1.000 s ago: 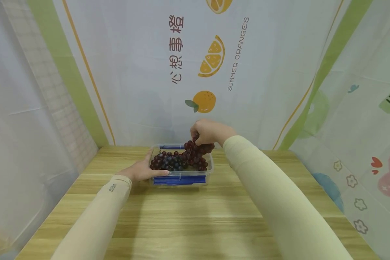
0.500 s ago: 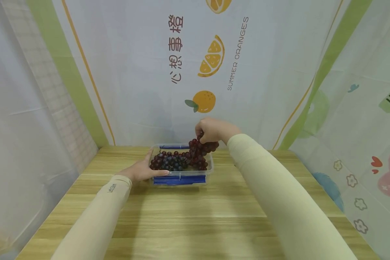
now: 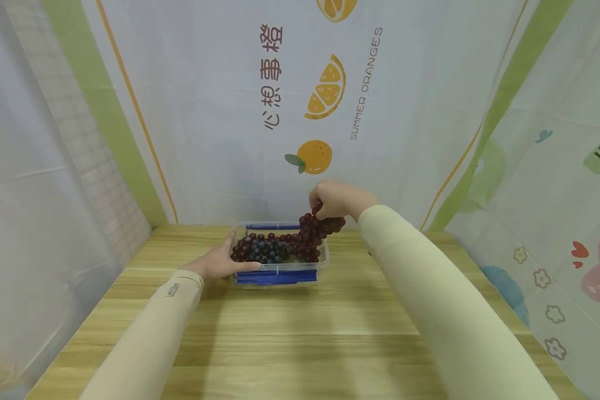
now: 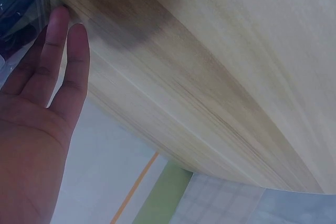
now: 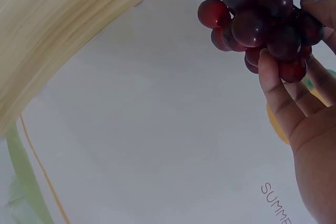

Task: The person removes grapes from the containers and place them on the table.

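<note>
My right hand point(image 3: 337, 199) grips the upper end of a bunch of dark red grapes point(image 3: 311, 229), which hangs over the right part of a clear plastic container point(image 3: 321, 268) with blue clips. In the right wrist view, thumb and fingers close around the same grapes point(image 5: 262, 19). Darker, bluish grapes point(image 3: 269, 251) lie in the container's left part. Spread at the container's left front corner, my left hand point(image 3: 220, 262) has its thumb along the front rim. In the left wrist view its straight fingers point(image 4: 77, 61) reach to the container's side. Some left fingertips are hidden in the head view.
The container stands near the back edge of a wood-grain table point(image 3: 280, 344). A white curtain point(image 3: 205, 111) printed with oranges hangs right behind it. More curtains enclose the left and right sides.
My right hand has moved right and slightly up with the red grapes, which stretch out above the container's right side. My left hand and the container have stayed in place.
</note>
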Demonstrator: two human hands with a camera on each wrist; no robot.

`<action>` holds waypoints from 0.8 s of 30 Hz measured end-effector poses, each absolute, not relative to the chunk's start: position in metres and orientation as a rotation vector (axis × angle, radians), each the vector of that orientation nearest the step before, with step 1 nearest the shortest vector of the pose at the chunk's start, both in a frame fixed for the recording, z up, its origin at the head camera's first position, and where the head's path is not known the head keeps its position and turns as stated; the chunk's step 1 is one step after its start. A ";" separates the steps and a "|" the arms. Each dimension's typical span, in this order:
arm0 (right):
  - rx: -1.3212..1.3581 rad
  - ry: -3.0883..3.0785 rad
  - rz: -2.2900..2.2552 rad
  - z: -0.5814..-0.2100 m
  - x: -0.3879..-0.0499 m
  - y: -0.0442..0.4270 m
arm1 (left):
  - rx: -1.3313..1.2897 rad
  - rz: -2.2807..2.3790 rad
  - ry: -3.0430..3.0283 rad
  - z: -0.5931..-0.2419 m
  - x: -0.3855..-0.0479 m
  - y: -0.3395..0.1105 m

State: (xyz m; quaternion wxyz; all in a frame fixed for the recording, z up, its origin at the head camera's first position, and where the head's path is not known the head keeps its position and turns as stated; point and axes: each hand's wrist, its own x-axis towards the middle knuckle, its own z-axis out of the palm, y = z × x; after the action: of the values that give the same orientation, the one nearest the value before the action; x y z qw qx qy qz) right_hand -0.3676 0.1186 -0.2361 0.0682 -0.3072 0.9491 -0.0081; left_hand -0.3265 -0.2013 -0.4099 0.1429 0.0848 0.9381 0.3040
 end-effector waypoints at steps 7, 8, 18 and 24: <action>-0.924 2.861 -0.042 -0.238 -0.370 0.128 | 0.250 0.888 2.695 -0.409 -0.324 -0.200; -0.922 2.858 -0.048 -0.237 -0.370 0.128 | 0.248 0.885 2.697 -0.409 -0.324 -0.200; -0.932 2.861 -0.068 -0.234 -0.371 0.140 | 0.254 0.885 2.712 -0.410 -0.324 -0.198; -0.930 2.883 -0.101 -0.232 -0.371 0.150 | 0.251 0.890 2.711 -0.411 -0.325 -0.199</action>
State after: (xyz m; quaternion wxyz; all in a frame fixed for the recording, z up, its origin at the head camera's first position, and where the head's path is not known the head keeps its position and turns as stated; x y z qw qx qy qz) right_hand -0.3711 0.1500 -0.2322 0.0555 -0.3063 0.9497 -0.0332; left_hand -0.3246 -0.1994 -0.4112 0.1381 0.0869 0.9374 0.3076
